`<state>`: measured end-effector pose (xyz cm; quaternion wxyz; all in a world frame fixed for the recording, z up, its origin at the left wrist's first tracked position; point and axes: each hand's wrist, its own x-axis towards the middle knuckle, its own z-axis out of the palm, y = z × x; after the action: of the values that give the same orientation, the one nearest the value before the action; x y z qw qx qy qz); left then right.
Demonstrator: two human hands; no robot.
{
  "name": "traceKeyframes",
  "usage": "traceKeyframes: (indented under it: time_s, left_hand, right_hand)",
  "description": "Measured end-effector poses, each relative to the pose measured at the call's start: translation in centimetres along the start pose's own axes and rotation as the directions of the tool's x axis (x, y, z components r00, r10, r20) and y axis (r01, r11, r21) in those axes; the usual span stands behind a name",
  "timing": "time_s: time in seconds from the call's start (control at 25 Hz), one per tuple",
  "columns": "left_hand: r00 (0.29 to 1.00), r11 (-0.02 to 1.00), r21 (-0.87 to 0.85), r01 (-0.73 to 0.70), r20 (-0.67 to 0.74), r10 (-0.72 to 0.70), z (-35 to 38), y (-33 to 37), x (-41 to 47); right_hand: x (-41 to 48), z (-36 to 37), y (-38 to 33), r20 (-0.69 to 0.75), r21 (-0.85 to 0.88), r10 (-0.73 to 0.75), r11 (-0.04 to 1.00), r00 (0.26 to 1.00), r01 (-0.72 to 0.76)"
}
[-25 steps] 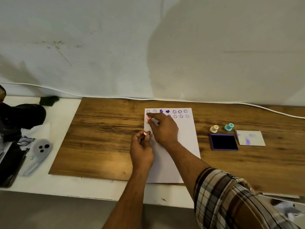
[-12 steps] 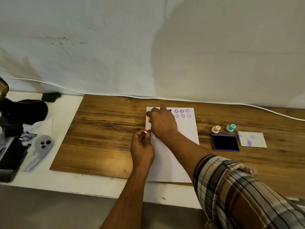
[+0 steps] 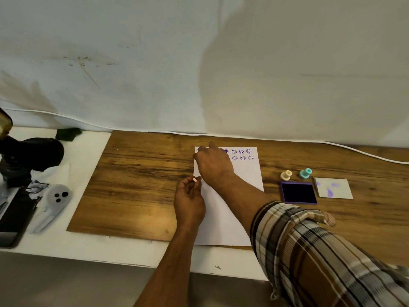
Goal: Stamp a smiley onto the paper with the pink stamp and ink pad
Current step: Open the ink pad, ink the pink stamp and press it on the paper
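A white paper (image 3: 243, 178) lies on the wooden board (image 3: 137, 185), with two rows of purple smiley prints (image 3: 241, 151) along its top edge. My right hand (image 3: 213, 163) is pressed down at the paper's top left corner, fingers closed over the pink stamp, which is hidden beneath them. My left hand (image 3: 189, 200) rests at the paper's left edge and pinches a small pink cap (image 3: 194, 179) between thumb and fingertips. The purple ink pad (image 3: 298, 192) sits open to the right of the paper, apart from both hands.
A cream stamp (image 3: 286, 175) and a teal stamp (image 3: 305, 173) stand behind the ink pad. An ink-smeared white card (image 3: 334, 188) lies at the right. A phone (image 3: 13, 216), a grey ghost-shaped item (image 3: 56, 198) and a black object (image 3: 28, 156) crowd the far left.
My right hand has slid up to the paper's top left corner and now covers the pink stamp that showed before. My left hand has stayed in place with the cap.
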<state>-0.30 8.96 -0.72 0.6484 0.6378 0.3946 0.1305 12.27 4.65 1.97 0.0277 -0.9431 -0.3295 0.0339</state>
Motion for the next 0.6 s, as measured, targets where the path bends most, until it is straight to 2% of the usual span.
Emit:
traceKeyframes:
  time_s: [0.08, 0.12, 0.16, 0.2, 0.24, 0.28, 0.32, 0.36, 0.44, 0.6]
  left_hand:
    - [1.000, 1.000, 0.013, -0.001, 0.008, 0.001, -0.1, 0.2, 0.0]
    - [1.000, 1.000, 0.012, -0.004, 0.019, 0.004, -0.2, 0.2, 0.2]
    - [1.000, 1.000, 0.001, 0.002, 0.025, -0.002, -0.2, 0.3, 0.4]
    - [1.000, 1.000, -0.011, 0.013, 0.022, -0.013, -0.2, 0.3, 0.6]
    - [1.000, 1.000, -0.019, 0.015, 0.016, -0.015, -0.3, 0.4, 0.7]
    - [1.000, 1.000, -0.025, 0.007, 0.016, -0.006, -0.4, 0.4, 0.7]
    - [1.000, 0.999, -0.038, -0.003, 0.027, 0.004, -0.6, 0.5, 0.7]
    - [0.999, 0.998, -0.056, -0.008, 0.052, 0.011, -0.7, 0.6, 0.5]
    - [0.992, 0.995, -0.097, 0.014, 0.125, -0.001, -0.8, 0.7, 0.4]
    - [0.925, 0.994, -0.089, 0.068, 0.379, -0.029, -0.2, 1.8, -0.5]
  right_hand:
    - [-1.0, 0.4, 1.0, -0.023, 0.244, 0.107, 0.965, 0.994, -0.099]
    - [-1.8, 0.3, 1.5, -0.074, 0.443, 0.238, 0.878, 0.969, -0.182]
    - [-2.7, 0.1, 1.9, -0.107, 0.674, 0.416, 0.698, 0.903, -0.242]
    - [-3.8, -0.3, 2.3, -0.089, 0.860, 0.584, 0.454, 0.807, -0.234]
    - [-5.2, -1.0, 2.5, -0.019, 0.959, 0.687, 0.217, 0.727, -0.180]
    - [-6.9, -1.6, 2.7, 0.078, 0.991, 0.731, 0.018, 0.678, -0.133]
    - [-8.8, -2.2, 2.9, 0.180, 0.984, 0.730, -0.130, 0.660, -0.125]
    - [-10.8, -2.7, 3.2, 0.254, 0.966, 0.711, -0.223, 0.655, -0.133]
    - [-14.9, -3.5, 3.8, 0.299, 0.952, 0.699, -0.267, 0.650, -0.150]
    - [-20.2, -2.9, 4.2, 0.290, 0.956, 0.713, -0.185, 0.638, -0.228]
